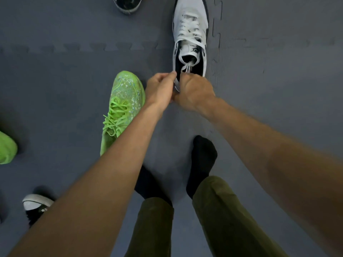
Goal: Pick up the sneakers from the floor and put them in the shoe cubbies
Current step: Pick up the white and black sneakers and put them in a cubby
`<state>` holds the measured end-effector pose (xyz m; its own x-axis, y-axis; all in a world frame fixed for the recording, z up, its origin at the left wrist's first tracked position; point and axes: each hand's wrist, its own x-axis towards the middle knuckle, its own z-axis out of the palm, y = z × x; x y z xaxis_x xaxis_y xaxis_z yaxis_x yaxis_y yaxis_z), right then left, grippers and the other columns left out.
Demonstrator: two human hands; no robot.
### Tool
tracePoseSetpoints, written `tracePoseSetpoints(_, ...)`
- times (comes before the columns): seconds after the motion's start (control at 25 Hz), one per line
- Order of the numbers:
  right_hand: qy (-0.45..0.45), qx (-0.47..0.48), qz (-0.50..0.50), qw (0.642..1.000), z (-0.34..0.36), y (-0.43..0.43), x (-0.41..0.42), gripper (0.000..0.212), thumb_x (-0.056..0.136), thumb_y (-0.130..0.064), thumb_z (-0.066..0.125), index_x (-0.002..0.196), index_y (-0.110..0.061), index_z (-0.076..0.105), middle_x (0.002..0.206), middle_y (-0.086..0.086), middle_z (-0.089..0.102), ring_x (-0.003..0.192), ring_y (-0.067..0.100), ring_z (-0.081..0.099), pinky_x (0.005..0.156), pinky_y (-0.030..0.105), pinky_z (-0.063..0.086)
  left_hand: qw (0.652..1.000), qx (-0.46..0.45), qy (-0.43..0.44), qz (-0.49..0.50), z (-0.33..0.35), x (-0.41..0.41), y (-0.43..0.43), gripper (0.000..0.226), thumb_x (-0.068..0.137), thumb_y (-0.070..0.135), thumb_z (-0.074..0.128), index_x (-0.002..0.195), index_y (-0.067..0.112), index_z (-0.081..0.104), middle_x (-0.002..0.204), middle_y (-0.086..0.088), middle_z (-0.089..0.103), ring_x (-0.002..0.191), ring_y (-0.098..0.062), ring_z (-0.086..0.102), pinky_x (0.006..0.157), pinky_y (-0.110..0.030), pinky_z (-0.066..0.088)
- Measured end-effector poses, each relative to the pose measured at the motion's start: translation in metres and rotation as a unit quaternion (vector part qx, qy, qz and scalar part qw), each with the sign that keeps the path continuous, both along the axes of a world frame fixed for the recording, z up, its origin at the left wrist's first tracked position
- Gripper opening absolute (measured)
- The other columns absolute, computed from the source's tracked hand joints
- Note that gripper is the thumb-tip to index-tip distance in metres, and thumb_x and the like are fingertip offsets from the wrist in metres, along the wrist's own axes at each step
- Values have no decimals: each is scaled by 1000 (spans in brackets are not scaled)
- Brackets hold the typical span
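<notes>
Upper centre of the frame, that's where the white sneaker (189, 34) is, toe pointing to the top edge, heel toward me. Both of my hands are on that heel. My left hand (160, 89) comes in from the lower left, fingers curled, fingertips pinching the heel's left rim. My right hand (193, 91) sits tight beside it, touching it, fingers curled over the back of the heel. The loose laces (187, 67) dangle into the shoe's dark opening just above my right knuckles. Whether the sole is off the ground I cannot tell from up here.

Left of my left wrist lies a green sneaker (122, 106), toe up-frame, its heel hidden under my forearm. A second green sneaker (6, 147) pokes in at the left edge. Lower left, a black-and-white sneaker (37, 204) peeks out beneath my arm. At the top edge, left of the white one, sits a dark sneaker (127, 3), cut off by the frame.

Everything rests on the grey floor mat (65, 80), with jigsaw seams running across and down by the white shoe. Bottom centre, my black socks (203, 160) and olive trousers (219, 210).
</notes>
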<state>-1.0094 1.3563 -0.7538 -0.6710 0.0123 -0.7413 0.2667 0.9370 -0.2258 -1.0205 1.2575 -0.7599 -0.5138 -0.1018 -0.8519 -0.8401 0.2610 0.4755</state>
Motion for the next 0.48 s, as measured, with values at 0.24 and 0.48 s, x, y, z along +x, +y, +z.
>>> tracePoseSetpoints(0.24, 32, 3, -50, 998, 16, -3, 8, 41, 96, -33, 56, 125, -4, 55, 126, 18, 62, 116, 36, 60, 77, 35, 39, 999, 12, -21, -42, 14, 25, -15, 25, 93, 33, 60, 107, 16, 70, 96, -5, 72, 76, -19, 63, 62, -28, 51)
tracePoseSetpoints(0.48, 34, -13, -101, 994, 95, -30, 63, 42, 85, -44, 65, 109, -11, 58, 112, 15, 66, 102, 38, 64, 73, 35, 41, 998, 33, 2, -56, 88, 62, -59, 16, 91, 34, 62, 96, 21, 71, 98, -5, 74, 85, -20, 67, 82, -36, 56)
